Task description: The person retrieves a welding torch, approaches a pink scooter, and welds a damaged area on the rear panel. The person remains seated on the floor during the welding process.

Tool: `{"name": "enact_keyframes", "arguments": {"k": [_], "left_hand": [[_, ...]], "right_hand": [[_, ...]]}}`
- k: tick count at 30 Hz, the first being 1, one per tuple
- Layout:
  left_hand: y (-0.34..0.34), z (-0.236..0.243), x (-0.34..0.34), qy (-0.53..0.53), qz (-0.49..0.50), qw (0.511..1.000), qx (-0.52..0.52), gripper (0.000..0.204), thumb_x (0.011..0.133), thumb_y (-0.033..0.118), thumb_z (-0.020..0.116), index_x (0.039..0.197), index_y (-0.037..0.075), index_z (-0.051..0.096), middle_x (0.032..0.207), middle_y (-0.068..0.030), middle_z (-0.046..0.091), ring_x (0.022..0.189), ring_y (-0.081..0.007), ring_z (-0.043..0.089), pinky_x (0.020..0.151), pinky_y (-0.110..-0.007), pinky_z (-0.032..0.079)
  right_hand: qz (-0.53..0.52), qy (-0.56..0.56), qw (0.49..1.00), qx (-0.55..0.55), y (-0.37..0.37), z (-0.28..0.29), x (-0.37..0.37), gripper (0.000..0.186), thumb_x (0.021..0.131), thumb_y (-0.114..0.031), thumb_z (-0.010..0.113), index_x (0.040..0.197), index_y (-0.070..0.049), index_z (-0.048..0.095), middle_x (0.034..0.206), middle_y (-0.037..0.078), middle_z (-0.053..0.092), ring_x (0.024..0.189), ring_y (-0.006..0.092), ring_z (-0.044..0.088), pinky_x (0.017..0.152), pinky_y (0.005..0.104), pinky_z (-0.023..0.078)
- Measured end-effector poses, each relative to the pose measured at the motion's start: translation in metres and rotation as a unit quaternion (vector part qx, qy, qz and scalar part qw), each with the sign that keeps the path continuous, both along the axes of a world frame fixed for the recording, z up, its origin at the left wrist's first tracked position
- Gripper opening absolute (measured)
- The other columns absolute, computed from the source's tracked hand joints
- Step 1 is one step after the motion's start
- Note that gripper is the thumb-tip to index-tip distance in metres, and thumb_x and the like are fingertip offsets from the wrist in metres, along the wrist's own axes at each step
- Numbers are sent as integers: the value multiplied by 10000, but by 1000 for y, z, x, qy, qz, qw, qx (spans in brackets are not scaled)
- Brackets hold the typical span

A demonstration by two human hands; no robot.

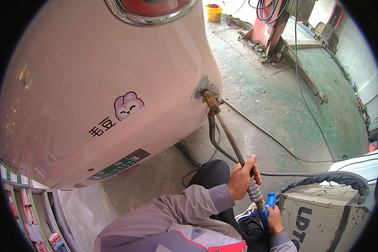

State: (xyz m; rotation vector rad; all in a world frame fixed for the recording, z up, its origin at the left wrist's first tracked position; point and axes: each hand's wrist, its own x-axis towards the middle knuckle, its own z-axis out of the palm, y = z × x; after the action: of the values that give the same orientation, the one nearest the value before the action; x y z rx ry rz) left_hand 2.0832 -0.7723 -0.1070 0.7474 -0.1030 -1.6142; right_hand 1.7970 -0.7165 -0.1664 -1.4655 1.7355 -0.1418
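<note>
A long dent puller (229, 131) runs from the car's rear corner down to my hands. Its brass-coloured head (211, 100) meets a grey, bare-looking patch (198, 87) on the pink car body (168, 63). My left hand (240, 180) is wrapped round the rod just above a silver ribbed section (254, 191). At the lower end, my right hand (275, 220) grips the blue handle (264, 211). A thick dark cable (212, 130) leaves the head and passes behind my left hand. The exact contact of the tip with the metal is too small to make out.
A worn grey machine box (319, 214) stands at my right, with a sleeved cable (323, 180) above it. A dark handheld tool (188, 154) lies under the bumper. Thin cables cross the floor (260, 105). A red post (266, 25) and yellow bucket (214, 14) stand farther off.
</note>
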Motion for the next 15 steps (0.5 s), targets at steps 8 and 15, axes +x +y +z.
{"name": "enact_keyframes", "arguments": {"k": [8,15], "left_hand": [[0,2,1,-9,-2,1000,9,514,1023,446,519,667,74,539,618,-67,560,559,-183,597,559,-328,492],[-1,-2,3,4,-11,1000,3,523,1019,460,522,665,75,544,612,-68,560,555,-182,595,558,-325,497]], "right_hand": [[-39,-18,999,19,0,-4,0,439,954,-323,591,1012,111,573,978,300,611,958,426,618,849,442,465],[5,4,1000,2,1,-7,-3,460,952,-339,581,1020,115,569,982,300,607,973,430,608,863,446,458]]}}
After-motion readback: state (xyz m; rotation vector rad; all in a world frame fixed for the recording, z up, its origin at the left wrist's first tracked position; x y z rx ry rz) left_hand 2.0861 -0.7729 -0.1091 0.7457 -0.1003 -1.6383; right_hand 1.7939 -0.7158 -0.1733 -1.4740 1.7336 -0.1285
